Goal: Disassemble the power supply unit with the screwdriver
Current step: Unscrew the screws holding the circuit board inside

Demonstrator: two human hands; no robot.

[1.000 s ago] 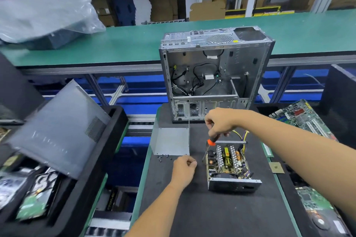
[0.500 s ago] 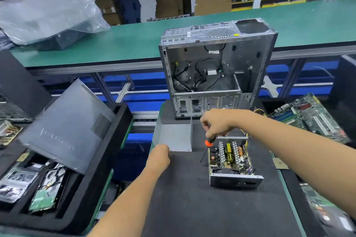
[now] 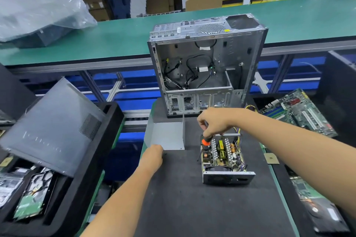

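Note:
The opened power supply unit [image 3: 223, 159] lies on the black mat [image 3: 192, 198], its circuit board, heatsinks and yellow wires exposed. My right hand [image 3: 215, 121] grips the orange-and-black screwdriver [image 3: 205, 141], whose shaft points down at the unit's far left corner. The removed grey metal cover [image 3: 167, 134] stands on the mat to the left. My left hand [image 3: 152, 157] rests with curled fingers at the cover's near left corner; whether it holds anything is hidden.
An empty computer case [image 3: 206, 63] stands upright behind the mat. A black tray [image 3: 81, 179] on the left holds a grey side panel [image 3: 52, 127] and hard drives. A motherboard [image 3: 300, 111] and more boards lie on the right. A green conveyor [image 3: 115, 40] runs behind.
My left hand moved from beside the unit, leftward and away, to the cover's near corner. My right hand stays on the screwdriver at the unit's corner.

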